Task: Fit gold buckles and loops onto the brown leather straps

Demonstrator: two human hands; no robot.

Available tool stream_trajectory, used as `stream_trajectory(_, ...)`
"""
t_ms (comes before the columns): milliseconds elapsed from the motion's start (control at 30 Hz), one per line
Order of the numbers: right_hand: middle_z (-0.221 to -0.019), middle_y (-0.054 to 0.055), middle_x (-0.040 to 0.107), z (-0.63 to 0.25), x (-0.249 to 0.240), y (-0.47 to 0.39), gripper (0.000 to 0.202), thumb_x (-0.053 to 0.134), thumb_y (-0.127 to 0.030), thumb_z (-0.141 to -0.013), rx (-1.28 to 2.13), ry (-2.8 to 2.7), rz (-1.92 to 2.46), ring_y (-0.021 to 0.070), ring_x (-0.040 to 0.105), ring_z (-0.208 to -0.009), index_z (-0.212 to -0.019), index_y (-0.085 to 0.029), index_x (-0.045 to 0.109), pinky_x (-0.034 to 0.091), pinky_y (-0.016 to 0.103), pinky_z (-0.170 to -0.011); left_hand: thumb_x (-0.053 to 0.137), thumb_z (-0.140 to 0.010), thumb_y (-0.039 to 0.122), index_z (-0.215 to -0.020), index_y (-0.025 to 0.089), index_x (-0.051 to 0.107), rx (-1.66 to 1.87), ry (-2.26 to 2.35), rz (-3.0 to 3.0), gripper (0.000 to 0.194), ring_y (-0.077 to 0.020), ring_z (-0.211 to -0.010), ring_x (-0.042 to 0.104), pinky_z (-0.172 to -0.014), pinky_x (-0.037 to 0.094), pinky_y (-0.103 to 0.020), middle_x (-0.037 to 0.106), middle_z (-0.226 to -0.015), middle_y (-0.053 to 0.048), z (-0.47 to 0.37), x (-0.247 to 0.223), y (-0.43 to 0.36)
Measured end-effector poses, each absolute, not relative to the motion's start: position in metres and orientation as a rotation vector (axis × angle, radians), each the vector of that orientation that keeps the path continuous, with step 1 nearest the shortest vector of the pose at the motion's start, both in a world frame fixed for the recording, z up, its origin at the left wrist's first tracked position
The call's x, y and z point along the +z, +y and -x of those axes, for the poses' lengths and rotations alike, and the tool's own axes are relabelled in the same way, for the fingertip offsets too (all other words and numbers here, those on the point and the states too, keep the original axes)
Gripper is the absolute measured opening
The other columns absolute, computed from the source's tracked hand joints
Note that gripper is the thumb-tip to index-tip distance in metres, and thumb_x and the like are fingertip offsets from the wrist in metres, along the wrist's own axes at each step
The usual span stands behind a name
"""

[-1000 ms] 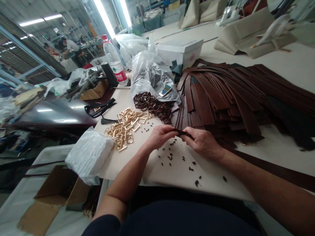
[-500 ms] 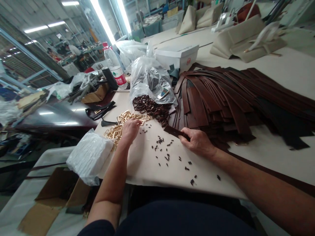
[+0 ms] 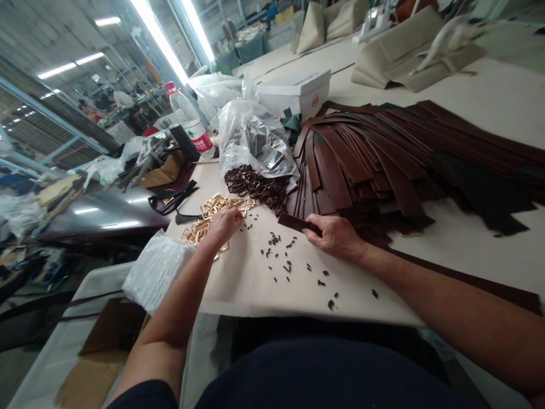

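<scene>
My left hand (image 3: pixel 225 225) is at the right edge of a pile of gold metal buckles (image 3: pixel 198 228), its fingers closed at a buckle there; what the fingertips pinch is too small to tell. My right hand (image 3: pixel 334 234) grips the end of a dark brown leather strap (image 3: pixel 292 222), which points left over the table. Behind the strap lies a heap of small brown leather loops (image 3: pixel 259 186). Small dark scraps (image 3: pixel 288 266) are scattered on the pale table in front of both hands. A thick fan of brown leather strips (image 3: pixel 370 165) lies beyond my right hand.
A clear plastic bag (image 3: pixel 251 133), a white box (image 3: pixel 293 94) and a bottle (image 3: pixel 191 128) stand at the back. A white wrapped packet (image 3: pixel 155 270) sits by my left forearm. Beige leather pieces (image 3: pixel 395 51) lie at the far right. A cardboard box (image 3: pixel 113 329) is lower left.
The view has shifted slightly, so most things sit a little further left. Both hands keep nearly the same places on the table, and my right hand still holds the strap.
</scene>
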State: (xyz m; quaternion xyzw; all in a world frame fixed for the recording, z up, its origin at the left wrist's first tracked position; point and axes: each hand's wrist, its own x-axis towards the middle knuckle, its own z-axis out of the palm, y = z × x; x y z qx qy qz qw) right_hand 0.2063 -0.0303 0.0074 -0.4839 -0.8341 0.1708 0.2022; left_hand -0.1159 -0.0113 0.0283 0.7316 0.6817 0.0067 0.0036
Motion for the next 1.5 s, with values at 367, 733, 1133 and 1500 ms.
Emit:
stream_trajectory(367, -0.071, 0.004, 0.068, -0.205, 0.007, -0.03, 0.021, 0.053, -0.034, -0.088, 0.456, -2.339, 1.362, 0.0192, 0.061, -0.064, -0.092, -0.019, 0.067, 0.032, 0.027, -0.058, 0.05, -0.089, 0.018, -0.094, 0.012, 0.07, -0.452, 2.084, -2.422, 0.021, -0.0231, -0.082, 0.065, -0.075, 0.048, -0.031, 0.069, -0.092, -0.014, 0.102, 0.043, -0.013)
stream_trajectory(733, -0.08, 0.006, 0.071, -0.205, 0.013, -0.031, 0.02, 0.054, -0.033, -0.089, 0.448, -2.385, 1.391, 0.02, 0.064, -0.07, -0.096, -0.019, 0.067, 0.033, 0.027, -0.06, 0.048, -0.094, 0.027, -0.092, 0.013, 0.065, -0.483, 2.068, -2.488, 0.022, -0.0268, -0.088, 0.063, -0.075, 0.045, -0.034, 0.067, -0.089, -0.015, 0.097, 0.041, -0.005)
stream_trajectory(1133, -0.08, 0.005, 0.071, -0.204, 0.013, -0.032, 0.02, 0.055, -0.035, -0.09, 0.444, -2.39, 1.399, 0.0201, 0.064, -0.073, -0.094, -0.019, 0.066, 0.031, 0.027, -0.059, 0.053, -0.09, 0.012, -0.09, 0.02, 0.067, -0.332, 1.313, -2.923, 0.016, -0.0235, -0.092, 0.057, -0.084, 0.046, -0.036, 0.065, -0.095, -0.009, 0.086, 0.041, -0.007)
stream_trajectory(1500, -0.078, 0.005, 0.07, -0.204, 0.014, -0.032, 0.021, 0.053, -0.035, -0.091, 0.459, -2.387, 1.396, 0.0202, 0.063, -0.072, -0.093, -0.019, 0.066, 0.031, 0.028, -0.059, 0.055, -0.091, 0.025, -0.1, 0.019, 0.072, 0.19, 1.747, -2.408, 0.019, -0.0148, -0.078, 0.063, -0.079, 0.05, -0.028, 0.066, -0.101, -0.006, 0.105, 0.026, -0.001)
